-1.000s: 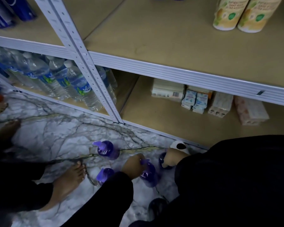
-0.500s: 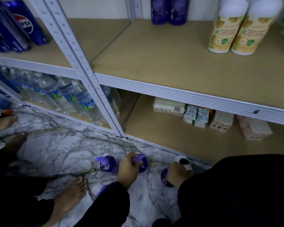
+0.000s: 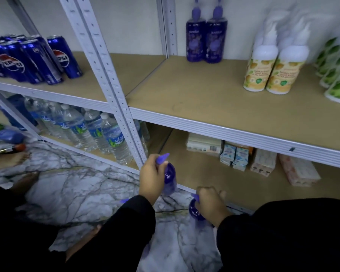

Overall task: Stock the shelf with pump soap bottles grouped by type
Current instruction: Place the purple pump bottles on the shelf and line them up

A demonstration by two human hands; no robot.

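Note:
My left hand (image 3: 152, 176) grips a purple pump soap bottle (image 3: 169, 177) by its neck, raised off the floor in front of the lower shelf. My right hand (image 3: 211, 204) grips a second purple pump bottle (image 3: 195, 212) lower down, near the floor. On the middle shelf (image 3: 204, 91) two purple pump bottles (image 3: 206, 39) stand at the back. Two white bottles with orange labels (image 3: 273, 69) stand to their right, and green-labelled bottles (image 3: 336, 75) sit at the far right. A purple pump tip (image 3: 124, 201) peeks out behind my left sleeve.
A white upright post (image 3: 106, 75) divides the shelving. Pepsi cans (image 3: 29, 59) fill the left bay, with water bottles (image 3: 90, 130) below them. Small boxes (image 3: 236, 156) lie on the bottom shelf. Bare feet (image 3: 18, 158) stand on the marble floor (image 3: 77, 193) at left.
Both hands have lifted purple bottles off the floor, the left one higher. The view has tilted up, bringing the middle shelf's bottles fully into sight.

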